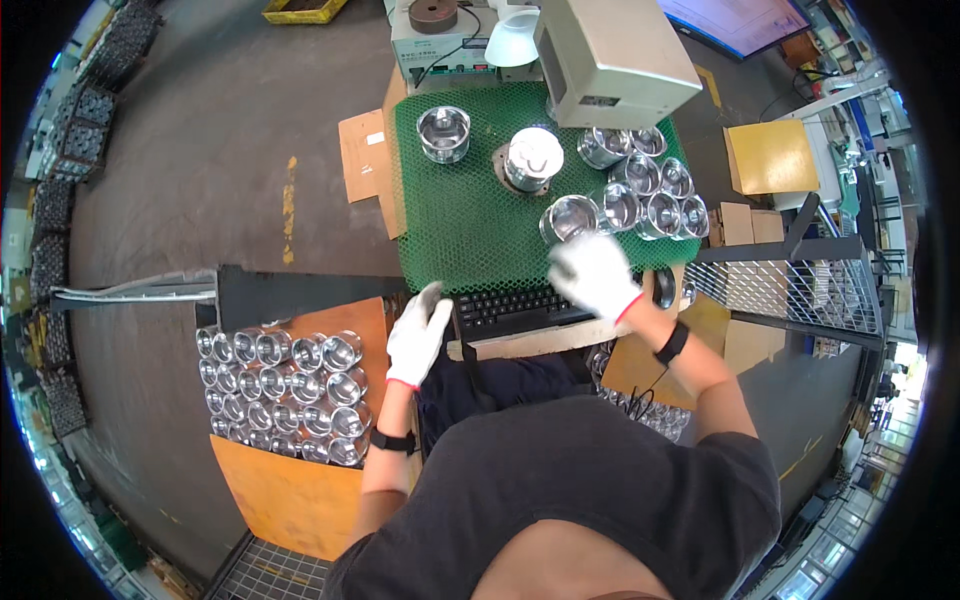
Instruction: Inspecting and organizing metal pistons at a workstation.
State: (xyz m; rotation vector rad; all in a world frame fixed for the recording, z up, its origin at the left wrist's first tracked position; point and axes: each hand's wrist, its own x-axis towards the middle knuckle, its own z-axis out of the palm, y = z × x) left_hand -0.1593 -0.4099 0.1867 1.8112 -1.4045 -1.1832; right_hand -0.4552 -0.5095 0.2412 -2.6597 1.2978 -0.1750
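My left hand (417,336), in a white glove with grey fingertips, is by the left front corner of the green mat. Its thumb and fingers are apart and nothing is in them. My right hand (596,275), gloved the same way, is over the right part of the black keyboard (520,310) and smeared by motion. Just beyond it is a shiny metal piston (573,218); whether they touch is unclear. Another piston (535,155) stands on a round base mid-mat, its bright top up. A hollow piston (444,134) sits at the mat's far left.
Several more pistons (640,175) crowd the right side of the green mat (465,225). A beige boxy machine (620,60) overhangs the back. Rows of pistons (285,385) lie on an orange board (290,490) at my left. A black mouse (663,288) is right of my right hand.
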